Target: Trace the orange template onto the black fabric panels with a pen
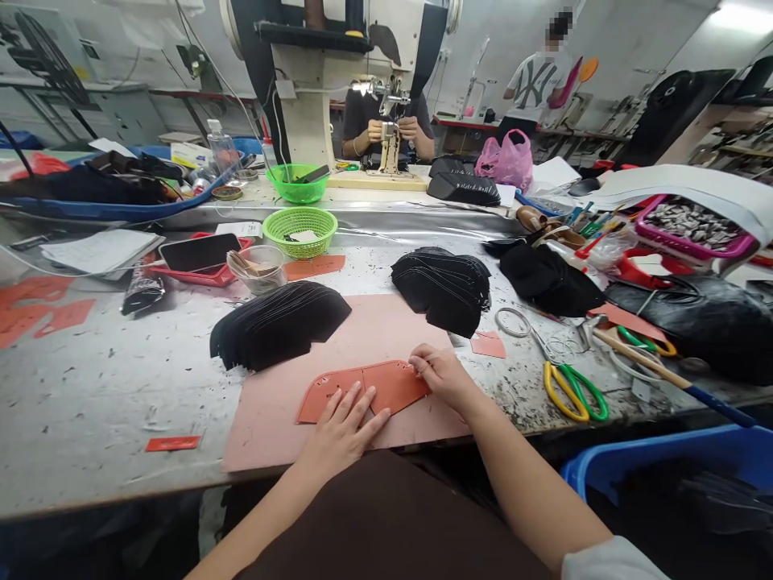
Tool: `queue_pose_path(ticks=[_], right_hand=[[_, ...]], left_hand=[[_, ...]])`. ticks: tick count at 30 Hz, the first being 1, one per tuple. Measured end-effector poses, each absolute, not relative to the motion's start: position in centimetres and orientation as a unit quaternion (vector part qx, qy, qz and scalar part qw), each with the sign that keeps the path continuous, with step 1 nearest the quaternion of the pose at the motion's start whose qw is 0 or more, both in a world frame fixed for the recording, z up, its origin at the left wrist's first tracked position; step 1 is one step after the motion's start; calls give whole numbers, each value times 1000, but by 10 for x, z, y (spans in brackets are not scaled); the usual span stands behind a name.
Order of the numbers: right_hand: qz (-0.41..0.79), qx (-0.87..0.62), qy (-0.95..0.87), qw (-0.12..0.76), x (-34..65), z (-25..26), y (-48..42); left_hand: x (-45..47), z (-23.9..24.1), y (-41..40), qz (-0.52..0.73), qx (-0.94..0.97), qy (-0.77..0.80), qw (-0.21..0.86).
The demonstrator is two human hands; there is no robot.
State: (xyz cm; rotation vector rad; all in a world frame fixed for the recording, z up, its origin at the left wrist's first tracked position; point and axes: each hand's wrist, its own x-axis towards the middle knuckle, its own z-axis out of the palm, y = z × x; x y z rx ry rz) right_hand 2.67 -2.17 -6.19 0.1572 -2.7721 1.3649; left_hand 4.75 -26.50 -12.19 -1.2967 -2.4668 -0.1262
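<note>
An orange-red pattern template (395, 391) with a curved top edge, small slots and a line down its middle lies on a pink board (266, 439). My left hand (345, 431) rests flat across the template's lower middle, fingers spread. At its upper right edge, my right hand (440, 374) is closed in a pinch; whatever is between the fingertips is too small to make out. Behind the template are two fanned stacks of black cut pieces, a left stack (278, 322) and a right stack (444, 286), both partly on the board.
Scissors with yellow and green handles (573, 391) lie at right, near a blue-handled stick (682, 379). A blue bin (664, 443) stands below the edge. Green baskets (300, 232), a phone (201, 253) and a cup (258, 272) sit behind. A person works at a sewing machine (302, 105) opposite.
</note>
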Motion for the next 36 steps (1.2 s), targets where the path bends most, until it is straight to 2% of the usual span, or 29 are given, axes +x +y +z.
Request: queue_pose_path(ticks=[4,9,14,17,20,26,36], right_hand=[[395,62,-917,-13,19,-59,-29],[407,36,-913,15,16,-64,-33],[407,53,-911,-22,10,-60,-34],[384,48,-922,-3,4,-53,-48],[420,119,-900,0,-2,-50,-81],[408,195,-887,-90,-6,-51,-139],[388,251,-883,-77,-6,-49,-145]], left_hand=[[49,-126,-265,-47,-453,-874,170],[47,-127,-265,-54,-454,-872,173],[48,-121,-267,-35,-469,-872,135],[51,-121,-266,-47,-463,-878,113],[54,-123,-263,-69,-443,-888,103],[55,-115,-257,-120,-437,-881,137],[61,-96,-259,-112,-439,-881,138]])
